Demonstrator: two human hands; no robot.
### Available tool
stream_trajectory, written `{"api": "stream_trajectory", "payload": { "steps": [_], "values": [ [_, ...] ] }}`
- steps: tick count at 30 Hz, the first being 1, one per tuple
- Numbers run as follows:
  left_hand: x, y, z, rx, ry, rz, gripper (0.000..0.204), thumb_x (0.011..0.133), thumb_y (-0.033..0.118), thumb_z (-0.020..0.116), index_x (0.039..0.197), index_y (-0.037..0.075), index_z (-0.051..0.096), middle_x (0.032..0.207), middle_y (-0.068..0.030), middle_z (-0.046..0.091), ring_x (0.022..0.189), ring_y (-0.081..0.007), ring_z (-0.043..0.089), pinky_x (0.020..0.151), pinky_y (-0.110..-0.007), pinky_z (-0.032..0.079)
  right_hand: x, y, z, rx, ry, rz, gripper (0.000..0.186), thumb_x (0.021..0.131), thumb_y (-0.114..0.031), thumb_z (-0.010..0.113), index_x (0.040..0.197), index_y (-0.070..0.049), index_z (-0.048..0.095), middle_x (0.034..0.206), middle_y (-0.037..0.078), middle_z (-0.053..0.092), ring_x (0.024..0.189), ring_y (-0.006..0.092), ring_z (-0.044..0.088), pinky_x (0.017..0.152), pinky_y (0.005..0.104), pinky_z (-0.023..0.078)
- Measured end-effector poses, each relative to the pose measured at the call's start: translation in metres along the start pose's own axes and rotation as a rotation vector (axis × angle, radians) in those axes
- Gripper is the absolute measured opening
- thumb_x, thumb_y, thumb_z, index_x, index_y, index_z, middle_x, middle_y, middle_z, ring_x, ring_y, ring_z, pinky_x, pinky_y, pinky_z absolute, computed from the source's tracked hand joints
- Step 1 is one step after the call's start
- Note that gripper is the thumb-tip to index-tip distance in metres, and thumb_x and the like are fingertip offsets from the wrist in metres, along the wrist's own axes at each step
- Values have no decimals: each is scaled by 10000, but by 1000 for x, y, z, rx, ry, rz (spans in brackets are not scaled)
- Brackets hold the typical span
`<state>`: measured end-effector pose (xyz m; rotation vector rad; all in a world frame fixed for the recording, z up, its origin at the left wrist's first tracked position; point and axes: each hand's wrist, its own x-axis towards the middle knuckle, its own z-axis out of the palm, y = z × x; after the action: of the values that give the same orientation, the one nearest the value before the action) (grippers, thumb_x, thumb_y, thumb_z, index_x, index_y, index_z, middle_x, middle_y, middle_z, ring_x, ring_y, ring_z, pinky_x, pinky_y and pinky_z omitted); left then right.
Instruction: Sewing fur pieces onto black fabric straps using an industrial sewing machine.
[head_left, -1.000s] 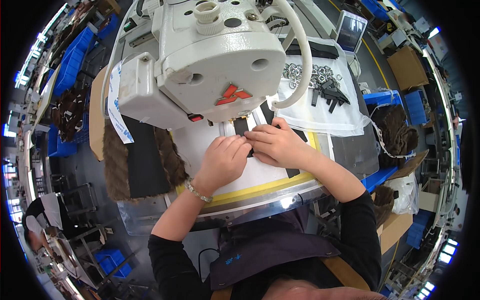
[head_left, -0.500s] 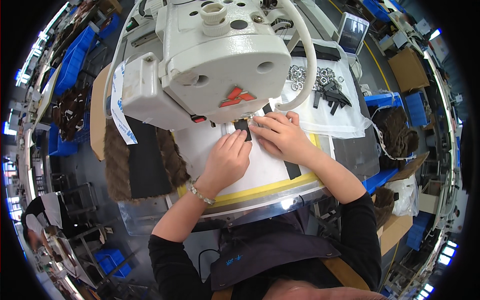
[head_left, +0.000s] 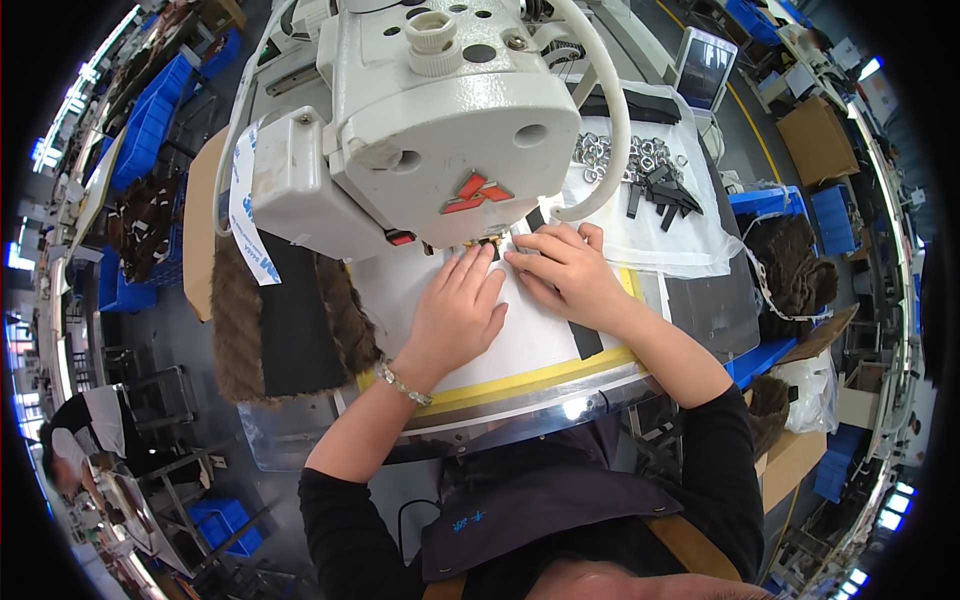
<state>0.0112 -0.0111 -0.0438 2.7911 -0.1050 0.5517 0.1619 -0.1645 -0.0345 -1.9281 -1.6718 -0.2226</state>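
"Largest first?"
"Across the top, a white sewing machine (head_left: 455, 135). To the left, brown fur (head_left: 236, 340) with a black panel (head_left: 293, 335)."
"And the hands?"
"Just apart. Left hand (head_left: 458, 316) unclenched, fingertips on a small black strip (head_left: 495, 253), partly covered, at the machine's front. Right hand (head_left: 575, 283) close beside, fingers bent; whether gripping, impossible to tell."

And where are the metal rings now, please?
In the head view, the rings lie on the white sheet right of the machine, partly behind its curved tube, by the short black straps.
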Motion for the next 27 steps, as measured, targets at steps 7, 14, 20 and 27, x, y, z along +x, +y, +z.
{"api": "stream_trajectory", "payload": {
  "steps": [7,14,20,27],
  "values": [
    [-1,1,2,2,-14,-24,483,814,263,679,1192,-11,554,1276,-209,558,1192,-338,532,999,-423,407,0,0,1,4,23,-3,289,773,-120,711,1059,-152,677,1110,-11,632,1048,176,564,852,381,310],
    [-1,-1,3,-4,-17,-26,508,817,271,679,1214,-11,537,1290,-218,545,1218,-343,516,1020,-426,395,1,-1,0,1,25,-1,289,760,-116,727,1045,-153,691,1094,-12,646,1010,176,571,837,363,314],
    [0,-1,1,-12,-32,-31,547,822,292,675,1249,-10,513,1338,-233,503,1246,-348,491,1043,-444,377,3,-1,-2,11,24,7,263,760,-102,737,1018,-137,699,1043,-13,682,962,158,600,823,343,327],
    [-1,0,1,-31,-67,-84,607,830,349,667,1287,-6,485,1381,-228,473,1267,-351,469,1080,-471,342,1,1,0,32,25,-10,230,784,-106,709,1012,-113,683,1040,1,683,991,148,610,869,353,352]
  ]
}}
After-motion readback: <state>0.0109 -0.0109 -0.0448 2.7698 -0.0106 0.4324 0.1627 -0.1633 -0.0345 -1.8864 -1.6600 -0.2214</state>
